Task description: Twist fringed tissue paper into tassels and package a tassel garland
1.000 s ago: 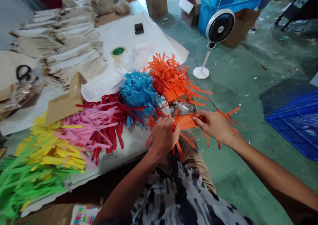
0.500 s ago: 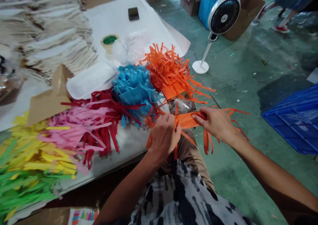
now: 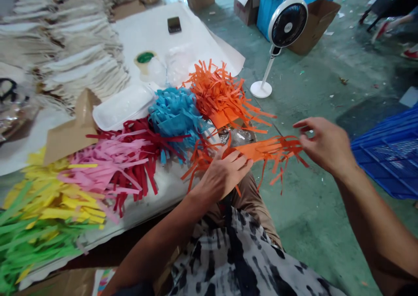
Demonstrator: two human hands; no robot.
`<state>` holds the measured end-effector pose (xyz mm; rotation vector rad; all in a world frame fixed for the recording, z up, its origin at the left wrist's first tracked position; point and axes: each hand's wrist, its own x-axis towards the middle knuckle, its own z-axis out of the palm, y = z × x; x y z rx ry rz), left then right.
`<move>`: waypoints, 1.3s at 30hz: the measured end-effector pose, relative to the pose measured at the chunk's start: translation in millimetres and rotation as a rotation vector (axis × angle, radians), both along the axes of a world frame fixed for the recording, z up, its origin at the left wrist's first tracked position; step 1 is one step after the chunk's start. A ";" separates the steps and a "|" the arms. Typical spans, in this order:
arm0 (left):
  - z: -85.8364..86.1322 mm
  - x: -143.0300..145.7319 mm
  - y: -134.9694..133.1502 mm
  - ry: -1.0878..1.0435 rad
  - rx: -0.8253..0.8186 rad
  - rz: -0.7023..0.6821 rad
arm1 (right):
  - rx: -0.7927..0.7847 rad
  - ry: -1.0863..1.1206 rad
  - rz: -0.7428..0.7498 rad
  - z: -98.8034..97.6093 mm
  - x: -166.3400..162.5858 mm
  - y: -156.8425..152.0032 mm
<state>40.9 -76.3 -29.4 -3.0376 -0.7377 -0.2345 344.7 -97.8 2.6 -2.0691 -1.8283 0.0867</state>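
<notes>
My left hand (image 3: 227,169) lies over a strip of orange fringed paper (image 3: 253,150) above my knee and holds it down, fingers stretched across it. The strip's cut fringe reaches out to the right. By those fringe ends is my right hand (image 3: 326,146), open, thumb and fingers apart. Whether its thumb touches a strand I cannot tell. On the table, just beyond my left hand, sit a heap of orange fringe (image 3: 222,91) and a heap of blue fringe (image 3: 178,113).
Red (image 3: 148,169), pink (image 3: 107,156), yellow (image 3: 62,196) and green fringe (image 3: 35,239) line the table's near edge. Behind them are a white tray (image 3: 124,106), folded brown cardboard (image 3: 72,130) and stacked cream bundles (image 3: 88,69). A white fan (image 3: 289,24) and blue crate (image 3: 388,152) stand on the floor.
My right hand has let go of the orange strip's flat part and moved right, past the fringe, opening. My left hand has flattened over the strip.
</notes>
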 end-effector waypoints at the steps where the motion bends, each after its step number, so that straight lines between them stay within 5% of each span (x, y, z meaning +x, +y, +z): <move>1: 1.1 0.1 -1.1 0.002 -0.008 -0.001 | 0.116 -0.028 0.011 3.8 -0.9 -8.6; 4: 3.6 2.4 -3.9 -0.002 -0.023 0.010 | 0.330 0.025 0.356 0.0 -28.1 -34.7; 7: 4.0 3.2 -5.7 -0.022 -0.044 0.021 | 0.231 -0.081 0.623 -25.2 -59.3 -47.7; 12: 2.1 -23.9 -0.7 -0.124 -0.113 -0.010 | 0.198 -0.169 0.609 -55.6 -54.5 -43.0; 16: 18.7 -72.9 11.2 -0.138 -0.140 0.101 | 0.207 -0.137 0.605 -50.7 -45.4 -39.4; 19: 40.3 -94.6 12.6 -0.123 0.025 0.291 | 0.188 -0.119 0.595 -43.6 -50.6 -38.8; 22: 49.6 -79.3 1.5 -0.209 0.216 0.401 | 0.086 -0.121 0.569 -37.7 -55.7 -37.9; 26: 29.7 -22.0 -13.0 -0.241 -0.022 0.073 | 0.030 -0.124 0.574 -33.7 -54.9 -34.2; 29: 10.6 9.1 -11.4 -0.166 -0.106 0.098 | 0.038 -0.152 0.618 -32.2 -52.1 -28.9; 39: 2.6 23.1 -0.6 -0.111 -0.100 0.248 | 0.086 -0.161 0.638 -36.4 -44.1 -5.4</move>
